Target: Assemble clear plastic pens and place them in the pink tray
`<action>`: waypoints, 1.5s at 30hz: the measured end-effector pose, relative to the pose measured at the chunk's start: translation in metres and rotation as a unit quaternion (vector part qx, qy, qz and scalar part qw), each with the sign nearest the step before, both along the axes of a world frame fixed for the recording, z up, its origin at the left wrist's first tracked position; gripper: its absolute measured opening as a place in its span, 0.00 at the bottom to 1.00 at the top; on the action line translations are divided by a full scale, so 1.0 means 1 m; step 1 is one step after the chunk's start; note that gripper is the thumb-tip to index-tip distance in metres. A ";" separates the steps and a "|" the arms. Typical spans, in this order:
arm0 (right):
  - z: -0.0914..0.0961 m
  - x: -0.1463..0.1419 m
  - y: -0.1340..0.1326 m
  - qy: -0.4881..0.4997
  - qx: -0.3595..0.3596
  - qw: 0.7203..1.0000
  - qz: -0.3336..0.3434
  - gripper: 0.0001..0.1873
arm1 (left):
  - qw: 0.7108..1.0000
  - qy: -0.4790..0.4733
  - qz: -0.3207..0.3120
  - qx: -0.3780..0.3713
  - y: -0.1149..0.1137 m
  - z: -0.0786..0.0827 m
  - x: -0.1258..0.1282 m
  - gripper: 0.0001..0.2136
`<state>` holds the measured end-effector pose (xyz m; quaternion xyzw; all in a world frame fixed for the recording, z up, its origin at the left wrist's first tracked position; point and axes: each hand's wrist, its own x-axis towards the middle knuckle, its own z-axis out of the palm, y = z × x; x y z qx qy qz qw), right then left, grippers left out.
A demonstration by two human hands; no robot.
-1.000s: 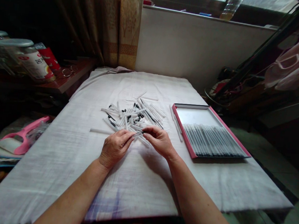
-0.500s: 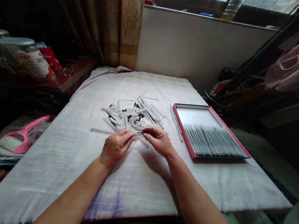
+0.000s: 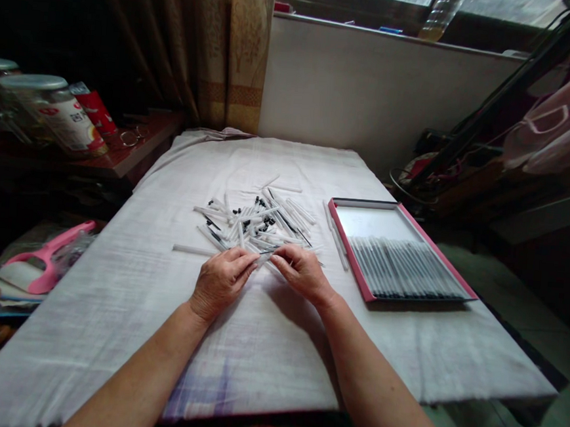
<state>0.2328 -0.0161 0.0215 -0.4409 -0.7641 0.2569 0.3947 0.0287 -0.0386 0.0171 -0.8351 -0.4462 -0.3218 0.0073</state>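
My left hand is closed in a pinch on a pale, see-through pen barrel, mostly covered by the fingers. Facing it, my right hand pinches a thin dark pen refill, which spans the small gap between both hands. Just beyond the fingertips lies a loose pile of white pen barrels, with dark refills and small black pen parts mixed in. One barrel lies left of my left hand. Where the refill and barrel meet is too small to make out.
Right of the pile, a pink-edged box holds a row of pens; a few barrels lie along its left side. A white cloth covers the table. Jars stand on a side shelf at left, above a pink-handled object.
My right hand has shifted slightly, and a thin dark length of refill now shows between the hands. My left hand stays in place; pile and box are unchanged.
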 end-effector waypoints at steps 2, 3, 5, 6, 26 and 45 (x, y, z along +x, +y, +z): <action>0.000 0.000 0.000 -0.026 0.008 1.000 0.001 0.15 | 1.000 -0.001 -0.004 0.001 0.000 -0.001 0.000 0.11; 0.000 -0.001 0.000 -0.034 0.010 0.999 0.002 0.17 | 1.000 -0.003 -0.007 0.000 0.000 -0.001 0.000 0.11; -0.002 -0.001 0.001 -0.043 0.004 0.999 0.003 0.22 | 1.000 -0.006 -0.013 0.000 -0.001 -0.002 0.001 0.10; -0.003 -0.001 0.001 -0.042 -0.003 0.999 0.002 0.23 | 1.000 -0.007 -0.015 0.001 -0.001 -0.002 0.001 0.10; 0.000 0.004 -0.003 -0.071 0.053 0.996 0.027 0.09 | 0.998 -0.046 -0.021 -0.029 0.002 -0.002 -0.001 0.10; 0.004 0.002 -0.005 -0.036 -0.011 0.999 0.024 0.07 | 0.999 -0.046 -0.015 -0.016 0.002 -0.001 -0.001 0.09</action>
